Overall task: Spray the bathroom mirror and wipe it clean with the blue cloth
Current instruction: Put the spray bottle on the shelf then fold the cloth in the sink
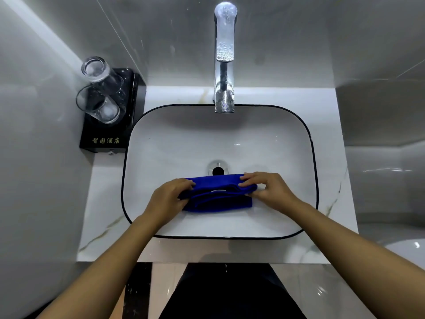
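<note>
Your left hand [171,195] and right hand [264,187] each pinch an end of the blue cloth [218,199], folding it flat in the sink [311,143], near its front edge, probably ready for wiping.

Cloth [218,199]: deep blue, plain. Basin [184,146]: white inside, thin black line round the rim. Countertop [103,203]: white marble look, faint tan veins. Tap [225,56]: bright chrome, speckled with droplets. Tray [108,132]: black, gold lettering on the front edge. Two glasses [99,104]: clear. Walls: pale grey tile.
</note>
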The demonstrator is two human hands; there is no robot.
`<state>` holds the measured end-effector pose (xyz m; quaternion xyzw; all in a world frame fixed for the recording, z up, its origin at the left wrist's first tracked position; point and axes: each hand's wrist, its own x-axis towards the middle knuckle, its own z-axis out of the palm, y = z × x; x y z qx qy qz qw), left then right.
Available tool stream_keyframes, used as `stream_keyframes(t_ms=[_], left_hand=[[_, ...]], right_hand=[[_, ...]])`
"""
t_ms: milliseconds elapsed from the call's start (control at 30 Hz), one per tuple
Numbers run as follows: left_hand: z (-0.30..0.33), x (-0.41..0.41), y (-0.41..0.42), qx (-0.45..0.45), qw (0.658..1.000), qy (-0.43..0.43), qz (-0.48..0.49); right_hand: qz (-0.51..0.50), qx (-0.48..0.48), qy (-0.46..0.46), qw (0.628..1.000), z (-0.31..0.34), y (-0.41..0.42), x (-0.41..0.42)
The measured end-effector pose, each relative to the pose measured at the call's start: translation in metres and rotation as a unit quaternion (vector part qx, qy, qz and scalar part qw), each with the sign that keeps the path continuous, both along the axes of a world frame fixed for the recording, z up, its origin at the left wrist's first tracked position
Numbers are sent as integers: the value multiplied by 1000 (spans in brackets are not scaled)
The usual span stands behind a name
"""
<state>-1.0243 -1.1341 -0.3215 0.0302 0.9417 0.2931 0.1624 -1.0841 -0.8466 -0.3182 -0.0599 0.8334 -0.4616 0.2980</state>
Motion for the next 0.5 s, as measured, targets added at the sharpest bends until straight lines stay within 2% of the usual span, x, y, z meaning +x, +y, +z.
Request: stream_keyframes(t_ms=[133, 300, 400, 500], left_hand=[[-2, 10, 3, -74, 988, 76, -108], [-5, 21, 1, -151, 970, 55, -182], [-1, 18, 3, -162, 968, 39, -187], [6, 3, 19, -73, 993, 50, -74]], right_hand=[[176, 105, 118, 972, -12, 11, 11], [295, 171, 215, 915, -5, 17, 24], [282, 174, 196, 923, 3, 10, 21], [233, 188, 197, 933, 6, -11, 10]])
